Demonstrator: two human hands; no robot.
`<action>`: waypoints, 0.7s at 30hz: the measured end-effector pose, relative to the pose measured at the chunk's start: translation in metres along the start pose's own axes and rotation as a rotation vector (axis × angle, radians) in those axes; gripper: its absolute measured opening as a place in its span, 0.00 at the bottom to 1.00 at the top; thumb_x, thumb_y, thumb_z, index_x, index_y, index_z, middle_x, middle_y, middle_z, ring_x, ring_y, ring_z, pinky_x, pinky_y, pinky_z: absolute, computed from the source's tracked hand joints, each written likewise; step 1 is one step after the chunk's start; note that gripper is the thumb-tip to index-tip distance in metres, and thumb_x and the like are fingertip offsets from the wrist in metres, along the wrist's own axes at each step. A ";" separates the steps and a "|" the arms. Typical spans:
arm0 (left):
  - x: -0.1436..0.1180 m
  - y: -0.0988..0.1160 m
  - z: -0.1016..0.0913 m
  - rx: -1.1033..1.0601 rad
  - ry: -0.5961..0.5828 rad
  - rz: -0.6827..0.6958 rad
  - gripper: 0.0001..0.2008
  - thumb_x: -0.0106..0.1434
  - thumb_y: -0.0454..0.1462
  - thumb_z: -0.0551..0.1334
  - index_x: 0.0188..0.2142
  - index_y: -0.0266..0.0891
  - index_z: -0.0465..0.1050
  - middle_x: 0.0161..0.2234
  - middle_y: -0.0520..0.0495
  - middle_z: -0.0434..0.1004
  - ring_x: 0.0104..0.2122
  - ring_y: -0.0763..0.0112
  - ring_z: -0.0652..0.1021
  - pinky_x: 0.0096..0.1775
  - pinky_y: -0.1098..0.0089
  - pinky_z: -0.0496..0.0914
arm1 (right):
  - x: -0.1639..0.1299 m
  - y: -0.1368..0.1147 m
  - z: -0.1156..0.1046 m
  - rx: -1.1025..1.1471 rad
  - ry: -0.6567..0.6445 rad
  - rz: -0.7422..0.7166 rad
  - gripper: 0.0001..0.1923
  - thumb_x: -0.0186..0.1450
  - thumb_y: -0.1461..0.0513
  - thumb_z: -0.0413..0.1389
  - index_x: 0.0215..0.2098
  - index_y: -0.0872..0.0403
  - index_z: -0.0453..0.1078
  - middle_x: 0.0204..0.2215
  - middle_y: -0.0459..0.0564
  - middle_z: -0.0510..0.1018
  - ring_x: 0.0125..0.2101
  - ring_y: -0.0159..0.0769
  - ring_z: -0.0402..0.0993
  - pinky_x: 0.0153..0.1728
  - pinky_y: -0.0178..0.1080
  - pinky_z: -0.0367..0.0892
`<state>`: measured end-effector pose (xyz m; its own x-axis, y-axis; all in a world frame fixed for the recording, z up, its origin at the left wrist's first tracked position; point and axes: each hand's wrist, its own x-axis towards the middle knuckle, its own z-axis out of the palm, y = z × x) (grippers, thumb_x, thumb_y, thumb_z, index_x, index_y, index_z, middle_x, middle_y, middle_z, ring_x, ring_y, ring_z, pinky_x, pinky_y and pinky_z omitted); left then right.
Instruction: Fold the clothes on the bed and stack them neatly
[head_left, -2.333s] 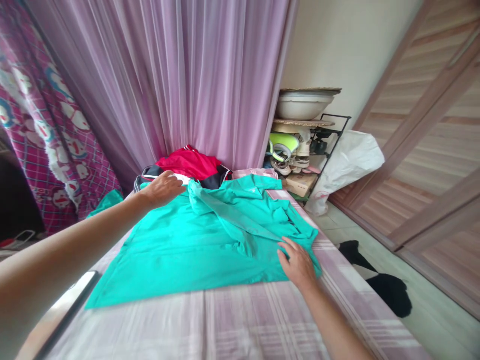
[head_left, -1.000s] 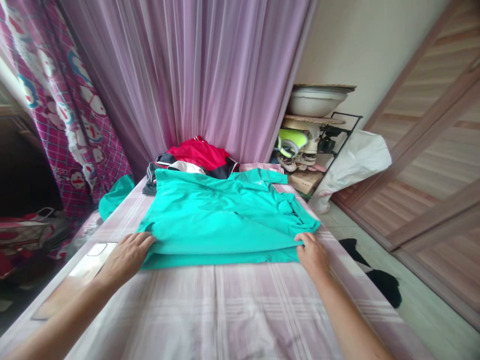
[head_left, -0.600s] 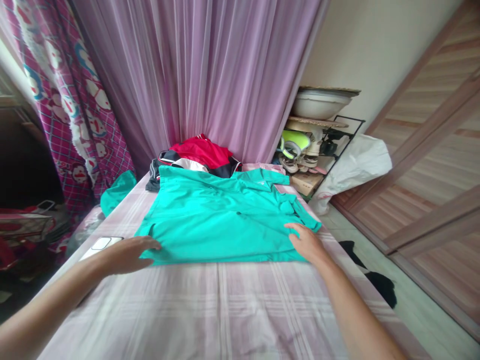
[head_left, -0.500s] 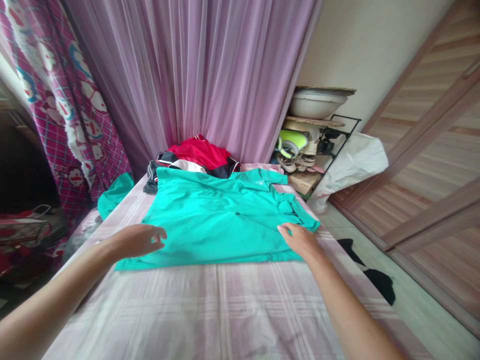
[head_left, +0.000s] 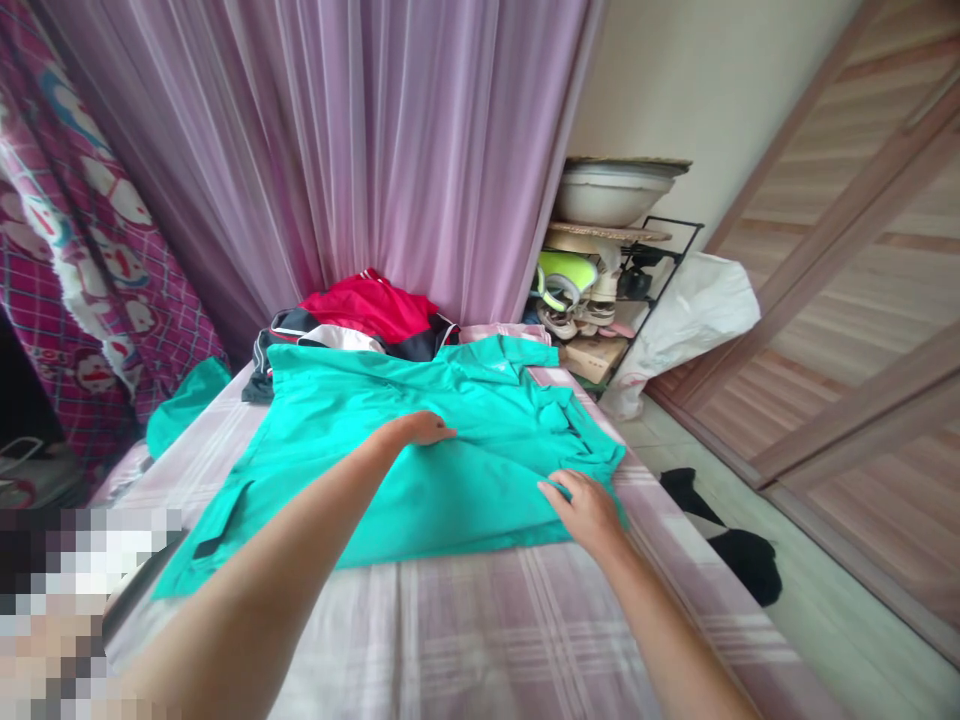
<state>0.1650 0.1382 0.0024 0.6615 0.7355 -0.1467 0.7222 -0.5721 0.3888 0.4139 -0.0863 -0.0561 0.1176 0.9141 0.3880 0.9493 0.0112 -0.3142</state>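
A teal shirt (head_left: 352,420) lies spread on a bed with a pink plaid sheet (head_left: 487,640). My left hand (head_left: 416,430) reaches across the middle of the shirt and rests flat on the cloth, fingers together. At the shirt's near right corner my right hand (head_left: 581,508) presses on the hem with fingers spread. Neither hand lifts the cloth. A red, black and white garment (head_left: 360,315) is heaped behind the shirt at the head of the bed.
Sheer pink curtains (head_left: 360,150) hang behind the bed, a patterned magenta curtain (head_left: 82,270) at left. A rack (head_left: 615,290) with a basin, shoes and a white bag stands at right. Dark cloth (head_left: 739,550) lies on the floor by wooden doors (head_left: 847,300). Another teal piece (head_left: 184,405) lies at left.
My left hand has left the shirt's near left edge and stretched forward onto its middle. My right hand stays at the right hem. The camera has swung slightly.
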 end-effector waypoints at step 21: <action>-0.132 -0.011 0.063 0.368 0.339 0.125 0.27 0.69 0.52 0.50 0.64 0.49 0.63 0.66 0.43 0.62 0.66 0.50 0.61 0.64 0.40 0.51 | 0.038 -0.123 0.002 0.084 -0.005 -0.109 0.22 0.73 0.56 0.44 0.59 0.51 0.68 0.58 0.54 0.73 0.57 0.41 0.68 0.57 0.46 0.60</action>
<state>0.0824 0.0241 -0.0402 0.6888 0.6945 0.2077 0.7053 -0.7083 0.0294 0.3014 -0.0516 -0.0048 0.0138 0.9079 0.4190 0.9286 0.1437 -0.3420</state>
